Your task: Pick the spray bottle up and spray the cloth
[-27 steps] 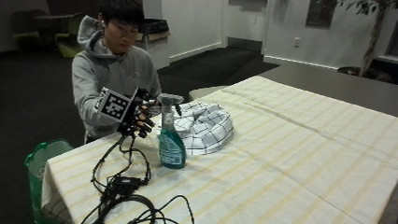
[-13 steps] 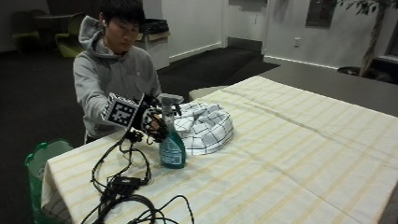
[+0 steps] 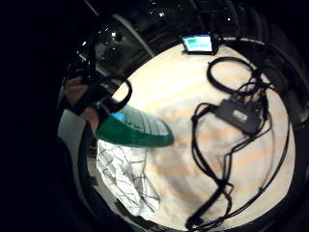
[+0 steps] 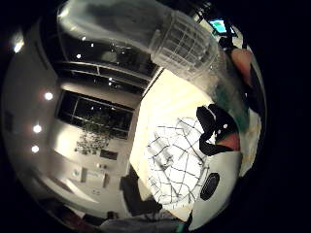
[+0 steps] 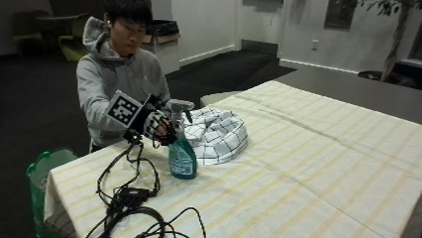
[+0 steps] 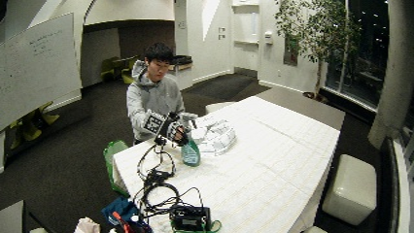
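A teal spray bottle (image 5: pixel 182 159) with a grey trigger head stands upright on the striped tablecloth (image 5: pixel 316 163) near the table's left end. My gloved right hand (image 5: pixel 157 126) is at the bottle's neck, fingers curled round it just under the head. The white checked cloth (image 5: pixel 219 135) lies bunched right behind the bottle, toward the person. In the little finger side palm view the green bottle body (image 3: pixel 133 128) is close to the palm, with the cloth (image 3: pixel 123 175) beyond it. The thumb side palm view shows the clear trigger head (image 4: pixel 181 44) above the cloth (image 4: pixel 176 166).
Black cables and a small black box (image 5: pixel 130 194) lie on the table's left front corner. A green bag (image 5: pixel 45 168) hangs beside that end. A grey table (image 5: pixel 342 89) stands behind. The striped surface stretches bare to the right.
My right hand has moved in from beside the trigger head and down onto the bottle's neck, closing round it. The bottle and cloth have stayed in place.
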